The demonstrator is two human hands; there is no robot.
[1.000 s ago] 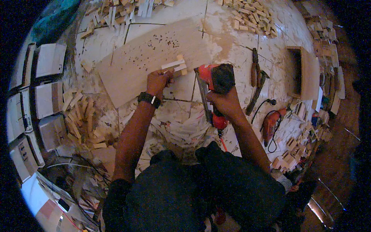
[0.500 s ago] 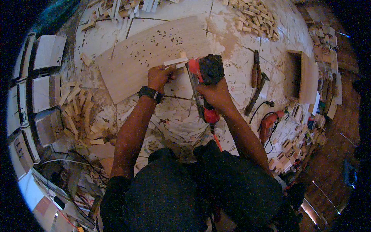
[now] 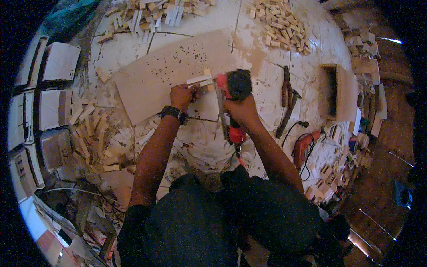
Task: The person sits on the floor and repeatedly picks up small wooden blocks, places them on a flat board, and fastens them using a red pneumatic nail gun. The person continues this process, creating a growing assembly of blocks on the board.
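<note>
Head view is showing me working over a pale board (image 3: 164, 82) lying on the floor (image 3: 267, 84), its long edge slanting up toward the far right corner. I am pinching a small assembly of thin wooden strips (image 3: 200, 81) with my left hand (image 3: 181, 95), fingers curled shut around its near end, and it is resting at the board's right edge. My right hand (image 3: 242, 111) is wrapping tight around the grip of a red and black power nailer (image 3: 231, 95), whose nose is sitting just beside the strips. I am judging the strips to be light, stiff and a little brittle, likely to split or skid on the dusty board, so holding them low and flat, well back from the tool's nose, looks safest. The nailer looks heavy and top-loaded, so I am taking it by the handle with a full fist. Loose wooden blocks (image 3: 278, 24) are lying heaped near the floor's far edge, more offcuts (image 3: 91, 133) are sitting off the board's left corner, and a hammer (image 3: 288, 107) is lying to the right, well apart from my hands.
</note>
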